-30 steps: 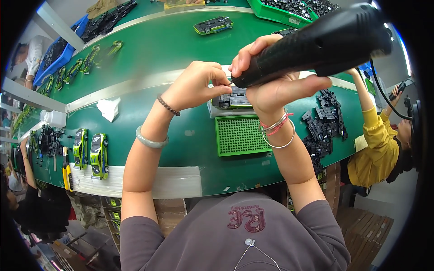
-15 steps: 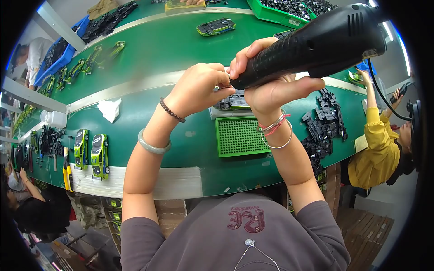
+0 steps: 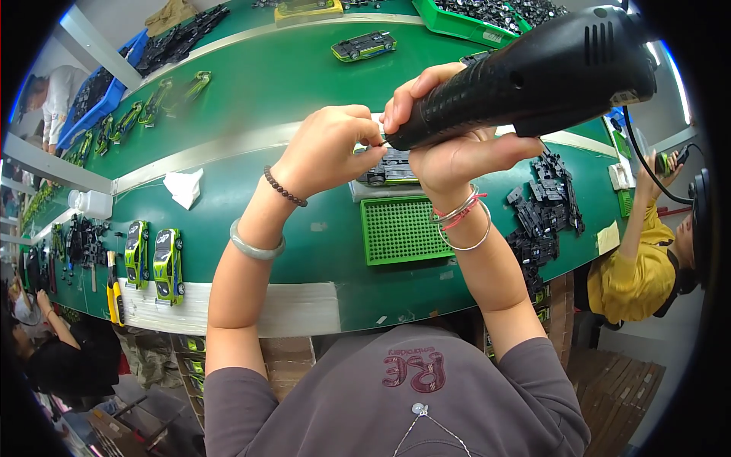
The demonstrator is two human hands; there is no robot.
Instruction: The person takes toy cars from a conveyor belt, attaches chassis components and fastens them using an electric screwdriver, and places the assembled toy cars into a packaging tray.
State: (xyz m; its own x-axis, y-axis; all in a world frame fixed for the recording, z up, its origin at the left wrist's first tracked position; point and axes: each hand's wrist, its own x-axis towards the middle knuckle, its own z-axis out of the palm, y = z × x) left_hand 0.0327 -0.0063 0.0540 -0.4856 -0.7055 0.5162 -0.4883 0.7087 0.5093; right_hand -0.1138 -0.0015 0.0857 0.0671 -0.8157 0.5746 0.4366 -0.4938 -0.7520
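Observation:
My right hand (image 3: 449, 156) is wrapped round a black corded electric screwdriver (image 3: 533, 80), its thumb stretched along the underside. The tool slants, with its narrow end toward my left hand (image 3: 326, 148). Thumb and index finger of that hand are pinched together at the screwdriver's tip; whatever they hold is too small to make out. Below the tip, a toy car (image 3: 394, 169) with its black underside up lies on a pale block, partly hidden by my hands. Nearer to me sits a green perforated tray (image 3: 368, 247).
Black chassis parts (image 3: 544, 217) are heaped at the right. Two green toy cars (image 3: 167, 263) stand at the left beside a yellow-handled cutter (image 3: 116, 301). Across the bench lies another car (image 3: 364, 46). A person in yellow (image 3: 632, 282) works at the right.
My left hand has shifted very slightly left, baring more of the toy car. The person in yellow has drawn their arms closer together. A hand at the far yellow fixture has left the view.

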